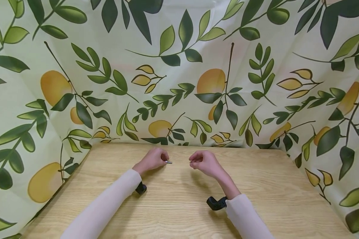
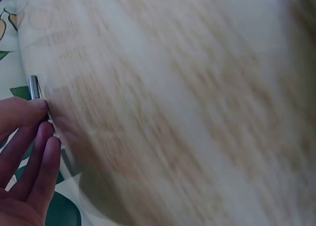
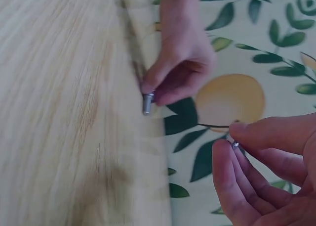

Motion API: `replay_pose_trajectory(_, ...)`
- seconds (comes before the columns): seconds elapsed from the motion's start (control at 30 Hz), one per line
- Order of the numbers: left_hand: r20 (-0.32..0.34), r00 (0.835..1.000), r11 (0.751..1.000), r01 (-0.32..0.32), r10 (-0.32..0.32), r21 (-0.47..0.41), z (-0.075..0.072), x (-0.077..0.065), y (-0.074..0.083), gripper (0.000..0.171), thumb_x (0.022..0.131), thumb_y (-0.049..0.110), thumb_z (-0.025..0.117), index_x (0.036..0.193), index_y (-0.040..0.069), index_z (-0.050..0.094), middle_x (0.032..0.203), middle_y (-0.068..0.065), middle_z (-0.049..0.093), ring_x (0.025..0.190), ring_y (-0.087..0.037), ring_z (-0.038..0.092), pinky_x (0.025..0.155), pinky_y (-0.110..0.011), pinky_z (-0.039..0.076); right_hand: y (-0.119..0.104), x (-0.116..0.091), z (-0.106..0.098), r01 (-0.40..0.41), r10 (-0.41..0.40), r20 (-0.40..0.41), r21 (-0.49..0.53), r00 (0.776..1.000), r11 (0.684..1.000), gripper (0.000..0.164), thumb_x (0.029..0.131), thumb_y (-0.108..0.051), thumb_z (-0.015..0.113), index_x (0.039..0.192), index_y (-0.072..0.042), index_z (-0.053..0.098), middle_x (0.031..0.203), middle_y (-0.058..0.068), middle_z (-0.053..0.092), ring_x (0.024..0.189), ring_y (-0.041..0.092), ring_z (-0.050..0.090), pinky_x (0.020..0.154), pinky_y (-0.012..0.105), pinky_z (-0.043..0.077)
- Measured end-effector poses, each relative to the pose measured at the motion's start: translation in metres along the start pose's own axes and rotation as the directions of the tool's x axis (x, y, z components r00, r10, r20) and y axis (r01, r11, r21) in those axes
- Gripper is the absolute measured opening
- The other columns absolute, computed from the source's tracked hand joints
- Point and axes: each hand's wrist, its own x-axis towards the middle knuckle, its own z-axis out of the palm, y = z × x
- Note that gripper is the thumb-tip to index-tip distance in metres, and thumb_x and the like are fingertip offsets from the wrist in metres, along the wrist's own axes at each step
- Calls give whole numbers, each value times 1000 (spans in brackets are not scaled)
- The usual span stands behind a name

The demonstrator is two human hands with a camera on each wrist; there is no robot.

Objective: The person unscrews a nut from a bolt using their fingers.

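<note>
My left hand pinches a silver bolt between thumb and fingers, its free end pointing toward the right hand. In the left wrist view the threads of the bolt show above the fingertips; its other end is hidden in the grip. Across a short gap, my right hand pinches a small shiny metal piece at its fingertips. Most of that piece is covered, so its exact shape cannot be told. The bolt and the small piece are apart, both held above the table.
A wood-grain table lies under both hands. Behind it and at both sides hangs a cloth printed with leaves and orange fruit, meeting the table's far edge just beyond the hands. Each wrist carries a black camera mount.
</note>
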Motion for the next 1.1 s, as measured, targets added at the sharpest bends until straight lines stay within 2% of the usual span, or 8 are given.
replay_pose_trajectory(0.17, -3, 1000, 1000, 7, -7, 19, 6, 3, 5, 11, 81, 1, 80, 90, 8, 78, 86, -2, 77, 77, -7, 65, 80, -30, 57, 1, 26, 11, -4, 10, 36, -148, 999, 989, 6, 84, -2, 75, 90, -2, 76, 80, 5, 75, 69, 10, 64, 63, 23, 52)
replay_pose_trajectory(0.37, -16, 1000, 999, -9, 10, 31, 15, 4, 12, 11, 80, 3, 80, 88, 10, 78, 83, 0, 76, 76, -8, 63, 77, -30, 55, 18, 47, 21, 2, 17, 53, -338, 998, 941, 7, 79, 1, 74, 81, -5, 77, 78, 4, 74, 71, 11, 59, 67, 24, 52)
replay_pose_trajectory(0.53, -14, 1000, 997, -11, 12, 76, 20, 3, 14, 11, 80, 7, 81, 87, 14, 77, 81, 5, 74, 78, -8, 62, 78, -30, 52, 32, 49, 26, 8, 24, 69, -438, 997, 899, 13, 77, 4, 73, 73, -8, 76, 73, 1, 71, 69, 12, 57, 65, 26, 52)
replay_pose_trajectory(0.7, 5, 1000, 993, -7, 7, 115, 19, 1, 16, 11, 80, 9, 81, 89, 15, 77, 82, 6, 74, 79, -9, 60, 78, -31, 52, 31, 49, 30, 61, -14, 102, -482, 995, 874, 15, 77, 3, 74, 70, -10, 76, 73, -1, 72, 72, 14, 59, 71, 30, 55)
replay_pose_trajectory(0.83, 13, 1000, 993, -9, 8, 120, 18, 0, 17, 13, 80, 8, 82, 91, 14, 77, 83, 5, 74, 79, -10, 59, 78, -31, 51, 28, 49, 31, 59, 3, 125, -489, 992, 870, 9, 79, 0, 77, 83, -8, 77, 79, 3, 73, 76, 16, 60, 75, 32, 55)
replay_pose_trajectory(0.93, 14, 1000, 995, 2, -4, 104, 18, -4, 15, 16, 80, 9, 82, 95, 13, 77, 86, 3, 75, 79, -9, 61, 77, -32, 53, 28, 47, 25, 26, 30, 112, -466, 993, 884, 24, 82, -7, 79, 105, -4, 74, 87, 7, 73, 80, 18, 64, 76, 34, 56)
replay_pose_trajectory(1.0, 12, 999, 997, 31, -32, 76, 16, -8, 14, 22, 82, 12, 82, 102, 11, 76, 93, 0, 76, 81, -10, 63, 79, -34, 55, 29, 44, 14, 4, 39, 89, -442, 995, 897, 33, 86, -11, 78, 117, -3, 70, 93, 8, 73, 84, 19, 66, 78, 36, 57)
replay_pose_trajectory(1.1, -12, 998, 994, 70, -69, 81, 11, -17, 5, 31, 86, 23, 80, 113, 10, 74, 100, -3, 76, 87, -14, 67, 82, -37, 57, 32, 36, -12, 24, 2, 58, -430, 998, 903, 32, 90, -12, 73, 120, -1, 69, 99, 12, 74, 90, 24, 69, 81, 41, 60)
